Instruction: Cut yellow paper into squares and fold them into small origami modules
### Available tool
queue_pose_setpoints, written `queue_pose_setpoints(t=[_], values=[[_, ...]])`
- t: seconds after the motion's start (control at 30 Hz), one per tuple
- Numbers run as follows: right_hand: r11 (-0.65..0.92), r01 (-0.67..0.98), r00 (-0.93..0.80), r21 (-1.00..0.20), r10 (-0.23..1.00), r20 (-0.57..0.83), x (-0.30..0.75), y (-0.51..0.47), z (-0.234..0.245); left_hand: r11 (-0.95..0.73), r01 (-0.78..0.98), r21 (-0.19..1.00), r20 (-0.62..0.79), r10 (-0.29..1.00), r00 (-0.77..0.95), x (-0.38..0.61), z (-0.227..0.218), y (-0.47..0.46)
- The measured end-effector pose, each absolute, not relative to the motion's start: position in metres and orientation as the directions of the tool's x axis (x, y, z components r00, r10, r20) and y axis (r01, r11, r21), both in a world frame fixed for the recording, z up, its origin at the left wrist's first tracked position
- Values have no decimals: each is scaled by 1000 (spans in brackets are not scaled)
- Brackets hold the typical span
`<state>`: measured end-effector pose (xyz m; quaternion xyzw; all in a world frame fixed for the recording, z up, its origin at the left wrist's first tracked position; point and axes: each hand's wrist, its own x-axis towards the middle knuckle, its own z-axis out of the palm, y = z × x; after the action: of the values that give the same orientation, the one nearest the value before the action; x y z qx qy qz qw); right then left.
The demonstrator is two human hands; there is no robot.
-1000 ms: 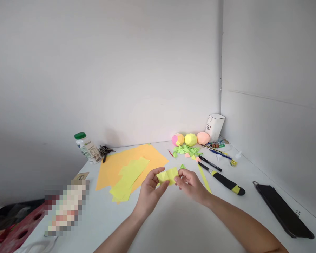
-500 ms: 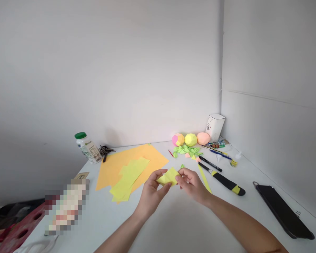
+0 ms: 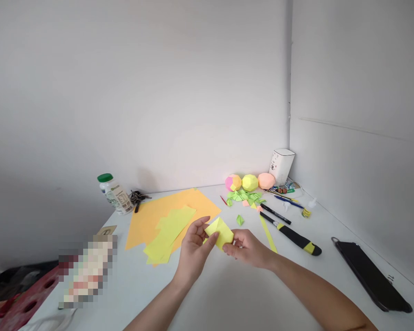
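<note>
A small folded yellow paper [image 3: 221, 232] is held above the white table [image 3: 234, 294] between both my hands. My left hand [image 3: 193, 253] pinches its left edge with thumb and fingers. My right hand [image 3: 248, 248] grips its lower right corner, fingers curled. The paper is tilted with one corner pointing up. Just left of my hands lie yellow paper strips [image 3: 169, 232] on a large orange sheet [image 3: 165, 216].
Behind my hands are a small green folded piece [image 3: 240, 219], a pile of green folded pieces [image 3: 244, 196], three paper balls [image 3: 250, 182], a white cup [image 3: 281, 166], pens [image 3: 275, 214], a black-yellow utility knife [image 3: 291, 234] and a yellow strip [image 3: 267, 232]. A phone [image 3: 370, 274] lies right; a bottle [image 3: 114, 193] and keys [image 3: 137, 198] left.
My hands have turned the yellow paper from a flat rectangle to a tilted, pointed shape. My right hand dropped lower and toward me, uncovering the small green piece behind it.
</note>
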<state>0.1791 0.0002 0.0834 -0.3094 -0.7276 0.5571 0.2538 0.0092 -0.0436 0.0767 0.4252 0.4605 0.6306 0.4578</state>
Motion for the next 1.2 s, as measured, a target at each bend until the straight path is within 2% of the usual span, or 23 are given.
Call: queue_pose_setpoints(t=[0.17, 1.0, 1.2], values=[[184, 160, -638, -970, 769, 40, 178, 1, 84, -158, -189, 969, 113, 966, -233, 9, 77, -44], [209, 132, -613, -969, 786, 86, 183, 8, 76, -169, -233, 958, 117, 968, -222, 9, 77, -43], [198, 30, -533, -980, 832, 152, 184, 8, 84, -86, -61, 994, 74, 981, -179, 10, 78, -46]])
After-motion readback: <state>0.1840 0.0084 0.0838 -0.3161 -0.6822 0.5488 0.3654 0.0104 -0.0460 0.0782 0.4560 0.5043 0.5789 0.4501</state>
